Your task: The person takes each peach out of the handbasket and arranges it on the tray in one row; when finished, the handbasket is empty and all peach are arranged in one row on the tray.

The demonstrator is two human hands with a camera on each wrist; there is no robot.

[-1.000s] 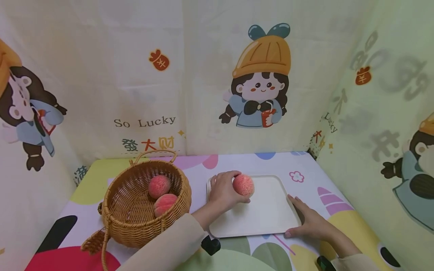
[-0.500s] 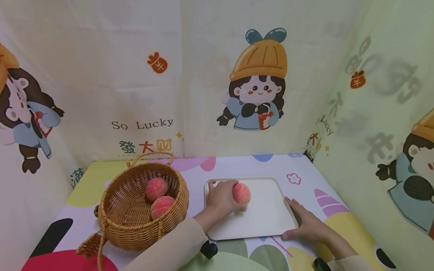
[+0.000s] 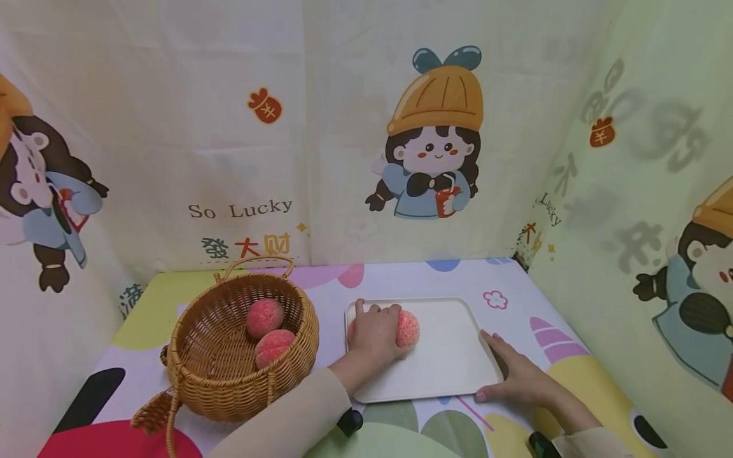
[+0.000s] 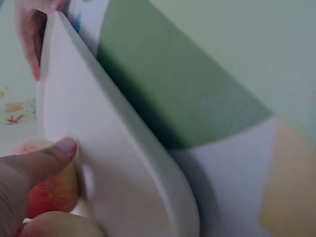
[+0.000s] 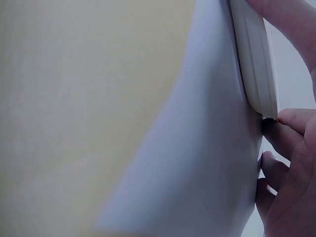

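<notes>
My left hand (image 3: pixel 372 334) holds a pink peach (image 3: pixel 408 331) low over the left part of a white rectangular tray (image 3: pixel 452 356). The thumb lies across that peach in the left wrist view, and a second peach (image 4: pixel 61 226) shows close beside it. My right hand (image 3: pixel 518 375) rests at the tray's right side with thumb and forefinger spread along its edge. In the right wrist view the fingertips (image 5: pixel 289 118) meet the end of the tray's rim.
A brown wicker basket (image 3: pixel 229 401) stands left of the tray, with its handle up at the back. Inside it are a peach (image 3: pixel 265 318) and another peach (image 3: pixel 276 348). A printed cloth covers the table, and patterned curtains (image 3: pixel 343 159) enclose it at the back and sides.
My left hand has lowered and shifted slightly left with the peach, toward the tray's left side. My right hand has stayed at the tray's edge.
</notes>
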